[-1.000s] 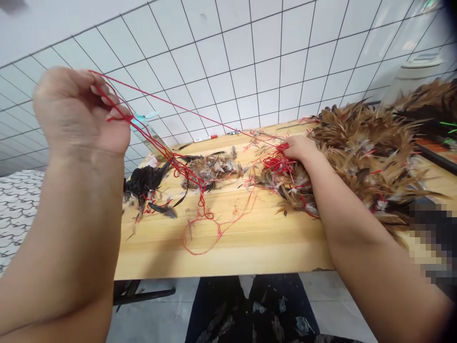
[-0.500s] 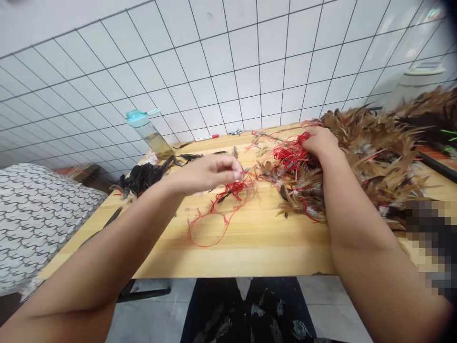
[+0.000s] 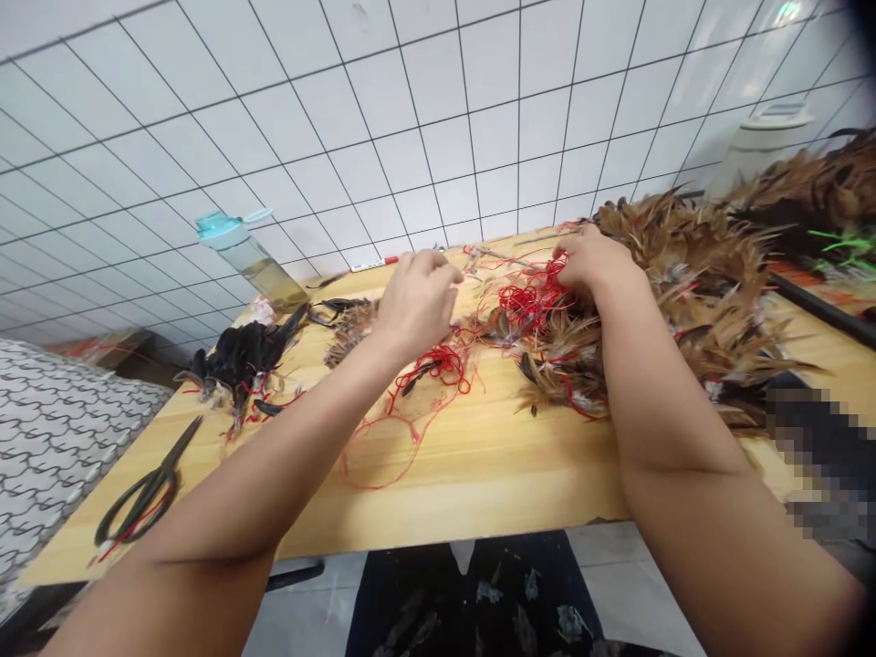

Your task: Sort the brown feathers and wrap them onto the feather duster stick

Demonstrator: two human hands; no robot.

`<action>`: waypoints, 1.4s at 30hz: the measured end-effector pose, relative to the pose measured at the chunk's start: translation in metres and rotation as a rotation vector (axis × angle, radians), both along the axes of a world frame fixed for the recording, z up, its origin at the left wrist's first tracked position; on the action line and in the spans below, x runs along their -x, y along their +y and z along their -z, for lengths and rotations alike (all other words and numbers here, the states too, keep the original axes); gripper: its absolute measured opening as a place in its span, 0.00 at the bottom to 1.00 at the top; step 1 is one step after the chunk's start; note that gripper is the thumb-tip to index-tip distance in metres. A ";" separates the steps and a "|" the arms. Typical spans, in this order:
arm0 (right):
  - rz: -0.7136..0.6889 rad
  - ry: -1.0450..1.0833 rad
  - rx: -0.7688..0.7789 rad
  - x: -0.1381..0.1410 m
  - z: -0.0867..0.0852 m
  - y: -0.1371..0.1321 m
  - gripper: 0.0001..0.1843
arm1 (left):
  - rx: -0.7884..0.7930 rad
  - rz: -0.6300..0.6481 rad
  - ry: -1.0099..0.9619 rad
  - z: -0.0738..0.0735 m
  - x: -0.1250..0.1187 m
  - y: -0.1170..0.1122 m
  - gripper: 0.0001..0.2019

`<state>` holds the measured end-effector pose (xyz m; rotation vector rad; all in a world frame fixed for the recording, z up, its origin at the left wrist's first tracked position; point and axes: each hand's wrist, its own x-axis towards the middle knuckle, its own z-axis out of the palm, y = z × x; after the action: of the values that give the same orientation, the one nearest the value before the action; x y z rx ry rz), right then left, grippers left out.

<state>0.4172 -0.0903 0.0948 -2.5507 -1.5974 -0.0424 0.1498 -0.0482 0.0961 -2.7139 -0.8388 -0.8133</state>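
Note:
My right hand is closed on part of a tangled bunch of red string, beside the brown feathers. My left hand hovers over the middle of the table, its fingers loosely bent and apart, and I see nothing in it. Below it lies a second red string tangle, from which a thin loop trails toward the near edge. Brown feathers tied with bits of red string are heaped around my right wrist and forearm. Smaller brown feathers lie left of my left hand.
Black scissors lie at the table's left, near a pile of black feathers. A bottle with a turquoise lid and a marker are by the tiled wall. A pale container stands behind the feathers at right.
My left hand has lifted away from the middle string tangle, moving up and back, and its pinch has loosened. My right hand stays at the red string. The view has shifted, bringing the scissors fully into sight.

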 end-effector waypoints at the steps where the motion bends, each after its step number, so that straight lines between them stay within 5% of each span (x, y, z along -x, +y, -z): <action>1: -0.015 -0.003 -0.014 0.000 -0.001 -0.001 0.29 | 0.023 0.065 0.019 0.003 -0.008 -0.004 0.12; 4: -0.049 0.031 -0.017 0.000 -0.004 -0.003 0.35 | 0.164 0.184 0.134 0.013 -0.036 -0.011 0.12; 10: -0.097 0.068 0.038 0.004 -0.012 -0.009 0.39 | 0.305 0.127 0.269 0.038 -0.069 -0.004 0.12; 16: -0.090 0.070 0.053 0.004 -0.014 -0.008 0.39 | 0.237 0.126 0.169 0.048 -0.070 0.000 0.09; 20: -0.079 0.039 0.046 0.007 -0.013 -0.005 0.34 | 0.354 0.055 -0.029 0.046 -0.069 0.010 0.06; 24: -0.063 0.066 0.145 0.011 -0.014 -0.004 0.25 | 0.703 0.077 -0.392 0.029 -0.059 0.013 0.04; 28: -0.041 0.053 0.223 0.011 -0.013 -0.001 0.22 | 1.009 0.222 -0.723 -0.013 -0.038 0.007 0.03; 33: -0.045 0.077 0.252 0.011 -0.008 0.002 0.21 | 1.025 0.239 -0.845 -0.061 -0.010 0.002 0.07; 42: -0.060 0.059 0.261 0.008 0.000 0.007 0.23 | 1.077 0.348 -1.046 -0.081 0.027 0.015 0.05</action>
<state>0.4090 -0.0836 0.0945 -2.6594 -1.7591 0.2611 0.1231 -0.0337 0.1770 -3.1996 -1.2281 -2.6260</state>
